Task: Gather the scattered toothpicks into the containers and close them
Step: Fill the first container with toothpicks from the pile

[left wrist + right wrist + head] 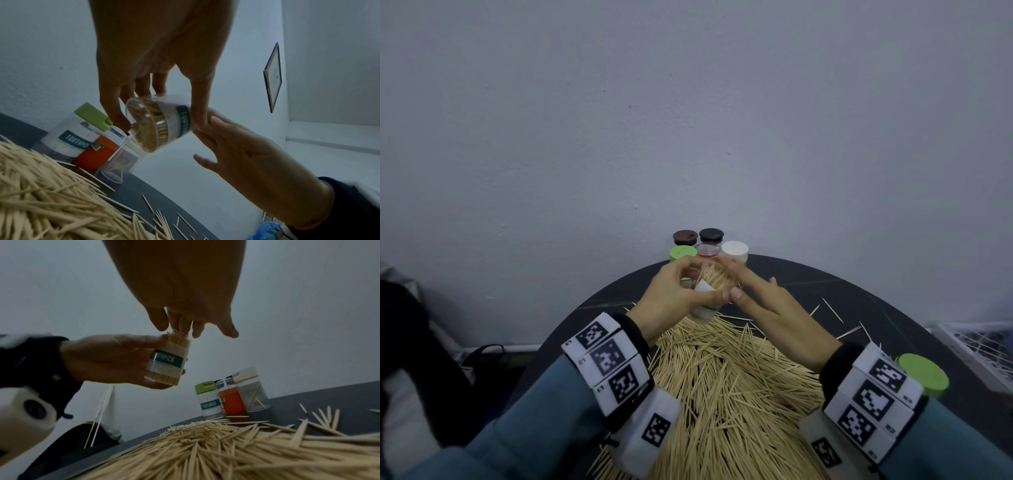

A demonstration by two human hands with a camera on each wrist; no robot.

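Observation:
My left hand (705, 279) grips a clear labelled toothpick container (705, 310), tilted, above the far end of a dark round table (825, 284). The container (164, 128) is packed with toothpicks and has no lid on it. My right hand (732, 277) lies over its open mouth with straight fingers (180, 324) touching the toothpick tips. The same container (167, 363) shows its teal label in the right wrist view. A big pile of loose toothpicks (729, 387) covers the table below both wrists. A loose green lid (923, 375) lies by my right wrist.
Several other containers stand against the wall: green-lidded (682, 253), brown-lidded (685, 237), black-lidded (711, 235), white-lidded (735, 250) and a red one (708, 251). Stray toothpicks (832, 310) lie at the right. A white wire basket (976, 346) sits beyond the table's right edge.

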